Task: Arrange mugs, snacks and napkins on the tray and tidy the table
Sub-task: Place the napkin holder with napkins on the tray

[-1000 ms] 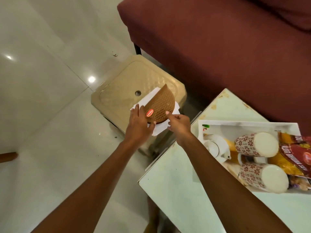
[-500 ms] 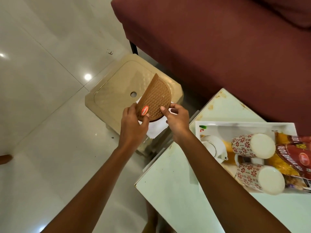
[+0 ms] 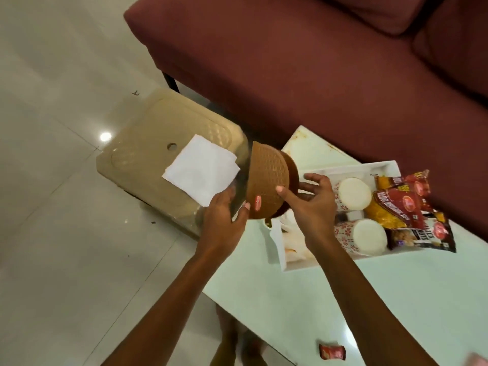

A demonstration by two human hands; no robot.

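I've got the brown holder point(image 3: 266, 180) up in the air between both hands, over the gap between the stool point(image 3: 148, 143) and the table point(image 3: 396, 299), tilted on edge. It looks like stiff moulded plastic, light, with a ribbed face that should give decent friction, so I'd judge the rim is the place to hold it, not the flat. My left hand point(image 3: 221, 223) sits under its lower edge, thumb pressed near the red sticker, fingers curled behind; it seems clamped on the rim, though the far fingers are hidden. My right hand point(image 3: 311, 204) has the thumb on the ribbed face and the other fingers spread apart behind the second half, touching more than squeezing. Both forearms reach forward, wrists turned inward. The napkins point(image 3: 200, 170) lie loose on the stool, soft and thin, easy to scatter; I'd pinch the whole stack at a corner. The tray point(image 3: 351, 167) on the table holds mugs point(image 3: 369, 236) and snacks point(image 3: 406, 204)
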